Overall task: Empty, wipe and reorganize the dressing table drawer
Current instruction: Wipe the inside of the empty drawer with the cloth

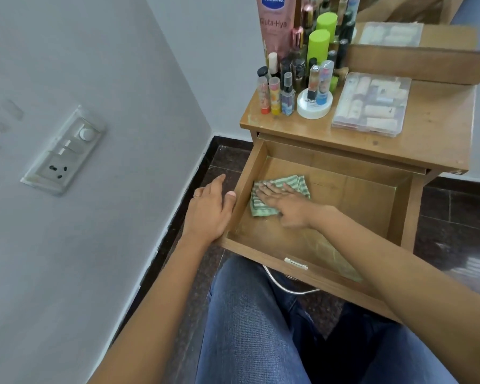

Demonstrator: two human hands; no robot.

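One wooden drawer [358, 209] stands pulled out, with a green striped cloth [297, 182] on its floor toward 9 o'clock. The right hand [284, 202] presses the cloth flat, fingers [265, 189] straight. The left hand [209, 210] rests on the drawer's 9 o'clock wall, fingers relaxed, gripping nothing. At 12 o'clock the surface [432, 134] carries small bottles [286, 91] and a clear plastic box [372, 103] of cosmetics.

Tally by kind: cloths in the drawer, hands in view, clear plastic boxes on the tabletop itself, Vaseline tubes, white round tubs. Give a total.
striped cloth: 1
hands: 2 (left hand, right hand)
clear plastic box: 1
Vaseline tube: 1
white round tub: 1
Total: 6
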